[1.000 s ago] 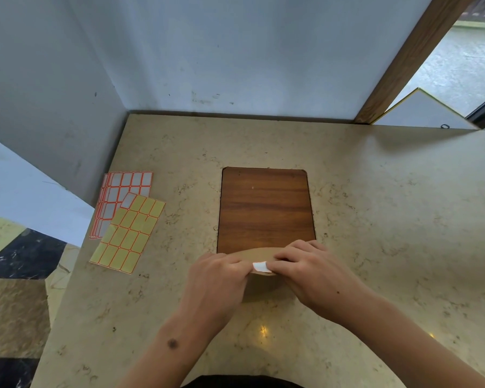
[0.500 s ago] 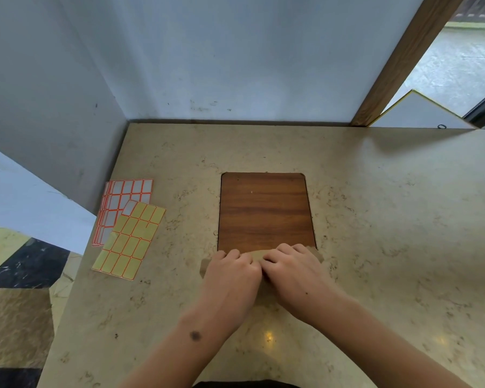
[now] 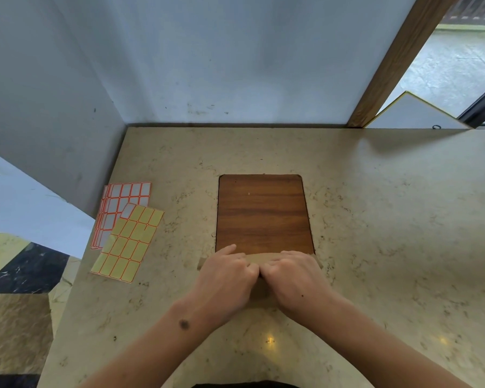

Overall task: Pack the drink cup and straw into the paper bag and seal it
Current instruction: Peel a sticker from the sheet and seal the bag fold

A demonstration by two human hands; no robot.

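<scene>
The brown paper bag (image 3: pixel 264 258) stands at the table's near edge, and I see only its folded top as a tan strip. Both hands cover most of it. My left hand (image 3: pixel 226 279) and my right hand (image 3: pixel 295 279) lie side by side with knuckles touching, fingers curled down over the fold and pressing on it. The bag's corners poke out past each hand. No cup, straw or sticker shows; whatever is under my hands or inside the bag is hidden.
A dark wooden panel (image 3: pixel 263 214) is set into the beige stone table (image 3: pixel 381 225) just beyond the bag. A yellow label sheet (image 3: pixel 129 243) overlaps white orange-edged label sheets (image 3: pixel 123 201) at the left. Grey walls close the left and back.
A small white sticker held between my fingertips over the bag's top a second ago is now out of sight. Both hands have come down and together, flat on the fold.
</scene>
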